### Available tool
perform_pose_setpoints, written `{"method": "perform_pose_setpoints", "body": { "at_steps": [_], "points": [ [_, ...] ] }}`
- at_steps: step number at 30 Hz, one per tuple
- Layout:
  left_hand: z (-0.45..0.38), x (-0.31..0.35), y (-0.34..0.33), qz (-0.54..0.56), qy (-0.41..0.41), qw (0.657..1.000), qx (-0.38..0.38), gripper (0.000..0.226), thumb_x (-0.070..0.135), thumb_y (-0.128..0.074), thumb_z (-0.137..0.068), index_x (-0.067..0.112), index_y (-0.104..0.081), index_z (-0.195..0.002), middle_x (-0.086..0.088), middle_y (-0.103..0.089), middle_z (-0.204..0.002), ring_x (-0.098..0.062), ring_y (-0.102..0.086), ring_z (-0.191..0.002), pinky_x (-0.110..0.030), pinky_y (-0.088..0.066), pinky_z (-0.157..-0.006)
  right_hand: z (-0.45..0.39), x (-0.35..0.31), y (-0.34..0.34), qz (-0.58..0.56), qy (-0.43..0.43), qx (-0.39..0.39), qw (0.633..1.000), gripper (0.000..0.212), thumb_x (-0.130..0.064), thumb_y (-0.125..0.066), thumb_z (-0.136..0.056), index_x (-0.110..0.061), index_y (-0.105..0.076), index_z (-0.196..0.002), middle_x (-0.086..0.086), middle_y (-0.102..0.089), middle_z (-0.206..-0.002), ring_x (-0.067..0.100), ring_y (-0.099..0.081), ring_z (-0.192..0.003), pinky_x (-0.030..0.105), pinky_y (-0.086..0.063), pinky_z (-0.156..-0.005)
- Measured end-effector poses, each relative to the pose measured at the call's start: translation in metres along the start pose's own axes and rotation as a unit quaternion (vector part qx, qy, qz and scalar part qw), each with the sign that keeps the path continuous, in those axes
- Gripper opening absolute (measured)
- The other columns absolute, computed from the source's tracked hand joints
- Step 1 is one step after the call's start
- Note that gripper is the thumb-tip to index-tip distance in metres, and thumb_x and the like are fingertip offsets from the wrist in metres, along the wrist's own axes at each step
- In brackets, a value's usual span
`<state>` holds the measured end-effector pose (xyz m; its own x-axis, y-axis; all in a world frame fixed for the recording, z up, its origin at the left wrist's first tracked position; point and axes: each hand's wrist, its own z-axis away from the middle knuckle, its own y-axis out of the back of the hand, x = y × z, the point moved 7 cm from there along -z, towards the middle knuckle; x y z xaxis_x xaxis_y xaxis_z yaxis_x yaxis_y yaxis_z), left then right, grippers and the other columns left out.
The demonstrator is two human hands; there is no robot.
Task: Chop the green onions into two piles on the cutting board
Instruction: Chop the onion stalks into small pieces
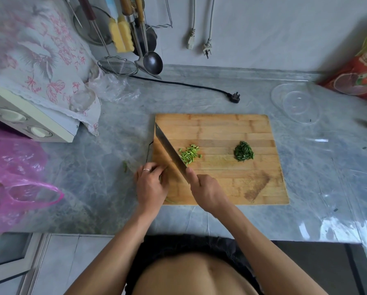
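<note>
Head view: rectangular wooden cutting board point(238, 128) on grey marble counter point(306, 177)
Onions: pale green chopped pile point(189, 155) left of centre; dark green chopped pile point(244, 151) well apart to its right
Cleaver: broad steel blade point(169, 151) touching the pale pile's left edge
Right hand point(206, 193): fingers wrapped round the handle
Left hand point(150, 186): fingers curled at the board's left edge; what they pinch, cannot tell
Beyond: clear glass bowl point(295, 103); pink plastic bag point(14, 177)
</note>
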<state>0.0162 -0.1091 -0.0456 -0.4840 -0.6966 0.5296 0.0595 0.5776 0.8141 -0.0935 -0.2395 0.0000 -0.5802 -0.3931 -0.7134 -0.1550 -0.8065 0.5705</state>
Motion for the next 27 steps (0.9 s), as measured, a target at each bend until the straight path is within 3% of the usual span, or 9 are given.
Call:
{"method": "perform_pose_setpoints", "body": {
  "at_steps": [3,6,9,14,16,20,23,27],
  "points": [
    [-0.005,-0.001,-0.002,0.014,0.002,1.0,-0.017,0.017,0.021,-0.066,-0.084,0.019,-0.078,-0.097,-0.002,-0.068,-0.093,-0.031,-0.064,-0.083,-0.045,-0.047,-0.083,0.006,-0.001,0.004,0.011,0.013,0.002,1.0,0.061,-0.052,-0.03,-0.1,-0.007,-0.037,-0.059,0.012,-0.043,-0.055,0.022,-0.038,-0.05,0.034,-0.032,-0.053],
    [-0.007,0.0,-0.001,0.047,0.009,0.999,-0.025,0.019,0.024,-0.062,-0.085,0.019,-0.077,-0.095,-0.001,-0.07,-0.091,-0.029,-0.065,-0.085,-0.046,-0.047,-0.083,0.016,-0.006,0.001,0.052,0.022,-0.031,0.998,0.049,-0.047,-0.028,-0.102,-0.023,-0.037,-0.061,0.01,-0.044,-0.06,0.026,-0.043,-0.057,0.034,-0.031,-0.056],
    [-0.006,-0.001,0.001,0.072,0.032,0.997,-0.011,0.016,0.017,-0.062,-0.081,0.019,-0.076,-0.088,-0.001,-0.072,-0.084,-0.029,-0.066,-0.08,-0.048,-0.049,-0.079,0.021,-0.002,-0.004,0.084,-0.006,-0.043,0.995,0.063,-0.058,-0.018,-0.097,-0.01,-0.053,-0.077,0.008,-0.051,-0.068,0.024,-0.048,-0.065,0.027,-0.034,-0.053],
    [-0.004,-0.002,-0.001,0.084,0.049,0.995,-0.02,0.016,0.007,-0.068,-0.077,0.018,-0.075,-0.086,0.0,-0.071,-0.083,-0.028,-0.065,-0.08,-0.047,-0.049,-0.078,0.026,0.0,-0.009,0.106,-0.015,-0.045,0.993,0.066,-0.06,-0.016,-0.095,-0.008,-0.054,-0.081,0.005,-0.048,-0.065,0.024,-0.047,-0.065,0.022,-0.032,-0.054],
    [-0.003,-0.003,-0.002,0.085,0.037,0.995,-0.022,0.014,0.01,-0.067,-0.079,0.017,-0.076,-0.087,-0.001,-0.071,-0.084,-0.029,-0.065,-0.081,-0.048,-0.049,-0.078,0.026,0.0,-0.008,0.101,-0.015,-0.044,0.994,0.063,-0.06,-0.018,-0.096,-0.01,-0.051,-0.076,0.003,-0.046,-0.062,0.021,-0.045,-0.059,0.024,-0.033,-0.053],
    [-0.001,-0.006,-0.001,0.073,0.025,0.997,-0.027,0.018,0.023,-0.066,-0.081,0.017,-0.074,-0.097,-0.001,-0.071,-0.091,-0.029,-0.064,-0.087,-0.048,-0.047,-0.084,0.032,-0.01,-0.005,0.055,0.025,-0.034,0.998,0.049,-0.046,-0.027,-0.103,-0.023,-0.034,-0.06,0.006,-0.039,-0.056,0.025,-0.038,-0.055,0.044,-0.042,-0.058],
    [-0.001,-0.009,0.002,0.054,0.038,0.997,-0.028,0.03,0.033,-0.064,-0.08,0.019,-0.075,-0.104,-0.002,-0.068,-0.095,-0.027,-0.062,-0.091,-0.04,-0.039,-0.089,0.03,-0.002,-0.007,0.08,-0.002,-0.037,0.996,0.059,-0.056,-0.018,-0.099,-0.013,-0.05,-0.074,0.009,-0.05,-0.067,0.026,-0.048,-0.066,0.036,-0.039,-0.061],
    [-0.004,-0.011,0.004,0.057,0.041,0.997,-0.035,0.028,0.037,-0.061,-0.081,0.024,-0.078,-0.098,-0.001,-0.067,-0.093,-0.026,-0.063,-0.087,-0.041,-0.041,-0.088,0.024,0.002,-0.006,0.085,-0.011,-0.026,0.996,0.064,-0.062,-0.018,-0.094,-0.011,-0.051,-0.077,0.009,-0.053,-0.07,0.025,-0.051,-0.07,0.033,-0.039,-0.067]
  ]
}}
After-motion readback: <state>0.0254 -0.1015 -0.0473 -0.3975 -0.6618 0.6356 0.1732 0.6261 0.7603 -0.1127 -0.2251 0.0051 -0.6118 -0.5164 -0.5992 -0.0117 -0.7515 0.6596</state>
